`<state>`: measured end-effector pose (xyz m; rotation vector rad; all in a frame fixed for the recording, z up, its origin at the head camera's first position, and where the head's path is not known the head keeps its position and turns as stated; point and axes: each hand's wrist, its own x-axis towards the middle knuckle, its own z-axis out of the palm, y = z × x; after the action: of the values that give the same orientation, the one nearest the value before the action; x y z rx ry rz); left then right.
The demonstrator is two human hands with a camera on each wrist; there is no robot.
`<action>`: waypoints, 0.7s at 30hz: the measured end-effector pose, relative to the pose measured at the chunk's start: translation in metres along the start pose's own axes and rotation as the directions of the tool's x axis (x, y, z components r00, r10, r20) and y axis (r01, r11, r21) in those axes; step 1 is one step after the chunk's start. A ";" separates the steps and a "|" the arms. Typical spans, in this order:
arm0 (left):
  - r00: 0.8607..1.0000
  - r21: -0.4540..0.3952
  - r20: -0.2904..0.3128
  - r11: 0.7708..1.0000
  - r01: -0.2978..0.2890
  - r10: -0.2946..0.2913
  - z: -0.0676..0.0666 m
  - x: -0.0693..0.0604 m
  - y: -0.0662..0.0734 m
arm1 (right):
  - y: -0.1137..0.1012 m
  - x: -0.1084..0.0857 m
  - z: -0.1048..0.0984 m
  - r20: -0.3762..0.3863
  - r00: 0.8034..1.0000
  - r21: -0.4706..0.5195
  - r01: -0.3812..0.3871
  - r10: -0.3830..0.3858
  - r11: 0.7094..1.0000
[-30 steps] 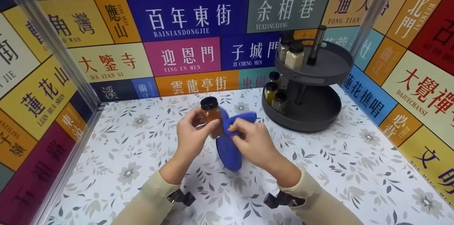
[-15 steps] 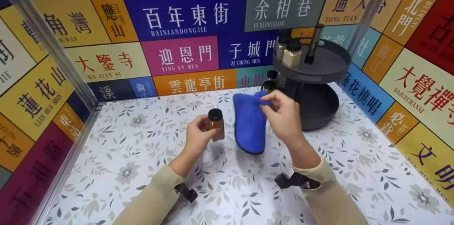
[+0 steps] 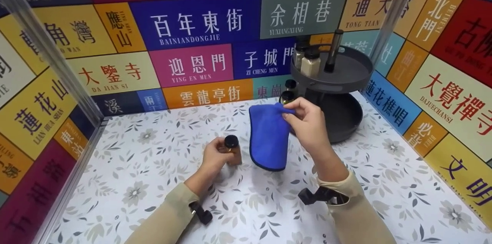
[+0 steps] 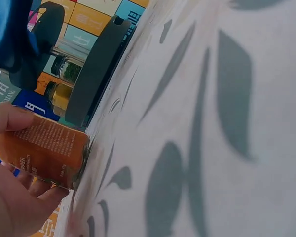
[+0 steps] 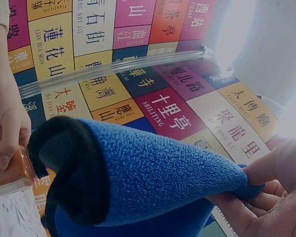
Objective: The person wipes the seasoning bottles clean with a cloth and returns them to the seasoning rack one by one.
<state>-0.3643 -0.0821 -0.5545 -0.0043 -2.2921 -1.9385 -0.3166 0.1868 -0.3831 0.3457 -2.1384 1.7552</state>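
My left hand [image 3: 215, 156] holds a spice jar [image 3: 234, 158] with a black lid, thumb on one side and fingers round the other. The jar stands low over the table, its base at or very near the surface. In the left wrist view, orange-brown powder fills the jar [image 4: 44, 148], and small print runs along it. Between thumb and fingers, my right hand [image 3: 309, 125] pinches a blue cloth [image 3: 269, 136] by its top corner. The cloth hangs to the right of the jar, black-edged; the right wrist view shows its fluffy weave [image 5: 158, 170] and a folded-over end near the lid.
A dark two-tier round rack [image 3: 355, 86] stands at the back right, partly behind the right hand. Pale-filled jars [image 3: 310, 64] sit on its upper tier, and black-lidded jars [image 3: 287, 97] on the lower. Sign-covered walls close off the flower-patterned table [image 3: 173, 128].
The cloth was bunched against the jar; my right hand has drawn it off to the right, where it hangs unfolded. My left hand has lowered the jar towards the table.
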 end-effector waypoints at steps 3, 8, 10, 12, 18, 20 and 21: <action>0.999 -0.004 0.036 1.000 0.002 -0.002 -0.002 0.001 0.000 | -0.001 0.000 -0.001 -0.001 1.000 0.000 -0.005 0.005 1.000; 0.970 0.003 0.225 0.996 -0.090 0.087 -0.010 0.006 0.001 | -0.005 -0.002 -0.003 -0.008 1.000 -0.004 -0.002 0.002 1.000; 0.941 -0.034 0.314 0.992 -0.118 0.123 -0.015 0.009 0.000 | -0.007 -0.004 -0.003 -0.008 1.000 -0.004 0.010 -0.010 1.000; 0.915 -0.070 0.378 0.990 -0.126 0.143 -0.018 0.010 -0.001 | -0.008 -0.005 -0.003 -0.005 1.000 -0.006 0.020 -0.020 1.000; 0.913 -0.055 0.395 0.995 -0.085 0.100 -0.022 0.010 -0.003 | -0.006 -0.005 0.003 0.014 1.000 -0.016 0.014 -0.013 1.000; 0.926 -0.034 0.371 0.998 -0.059 0.067 -0.021 0.010 -0.003 | -0.005 -0.005 0.005 0.023 1.000 -0.021 0.011 -0.011 1.000; 0.932 -0.023 0.358 0.998 -0.051 0.056 -0.020 0.010 -0.003 | -0.004 -0.005 0.005 0.027 1.000 -0.024 0.012 -0.011 1.000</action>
<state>-0.3719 -0.1035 -0.5535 -0.4552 -2.4618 -2.0685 -0.3111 0.1805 -0.3823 0.3768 -2.1698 1.7265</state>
